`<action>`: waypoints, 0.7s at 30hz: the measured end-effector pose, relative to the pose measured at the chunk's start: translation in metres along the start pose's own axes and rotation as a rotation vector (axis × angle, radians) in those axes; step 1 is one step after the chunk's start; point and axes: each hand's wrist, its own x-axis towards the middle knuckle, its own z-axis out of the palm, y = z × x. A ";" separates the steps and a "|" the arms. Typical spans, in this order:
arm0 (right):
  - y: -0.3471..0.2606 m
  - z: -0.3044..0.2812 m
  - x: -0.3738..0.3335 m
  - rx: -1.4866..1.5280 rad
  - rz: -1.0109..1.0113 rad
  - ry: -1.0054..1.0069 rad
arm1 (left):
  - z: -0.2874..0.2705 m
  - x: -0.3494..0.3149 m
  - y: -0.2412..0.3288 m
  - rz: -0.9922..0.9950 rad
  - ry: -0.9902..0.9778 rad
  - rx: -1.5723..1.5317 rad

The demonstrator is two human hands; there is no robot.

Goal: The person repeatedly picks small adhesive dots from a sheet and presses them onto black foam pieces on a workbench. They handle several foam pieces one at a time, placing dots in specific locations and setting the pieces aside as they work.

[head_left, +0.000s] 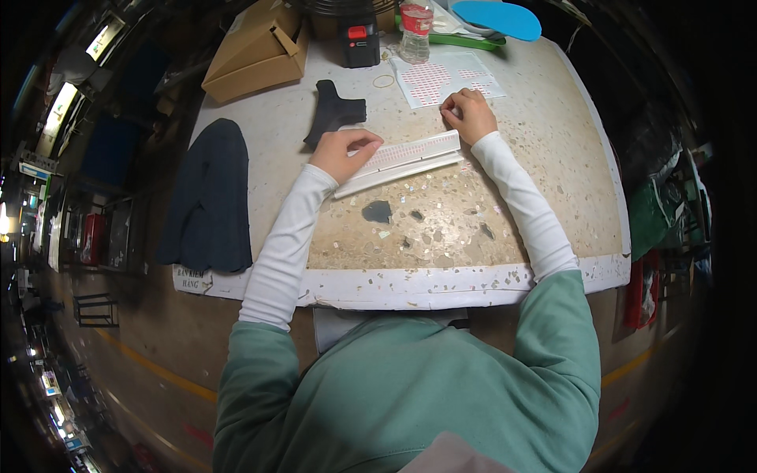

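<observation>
On the counter (552,197), a white channelled strip (418,149) between two hands

From my remote seat, I am watching the left hand (341,155) curving over the strip's left end, presumably steadying it; I cannot tell whether it is gripping or only pressing. The right hand (472,117) is hovering by the right end, fingertips drawn together; whether they are pinching anything is escaping me. The red-printed label sheet (453,81) is lying just beyond, likely for easy reach. The strip is sitting around mid-counter, its long axis slanting from near left to far right, red-marked face pointing upward.
</observation>
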 end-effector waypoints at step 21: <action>-0.073 -0.027 -0.006 0.231 -0.402 0.084 | -0.008 0.000 0.000 -0.048 0.076 0.009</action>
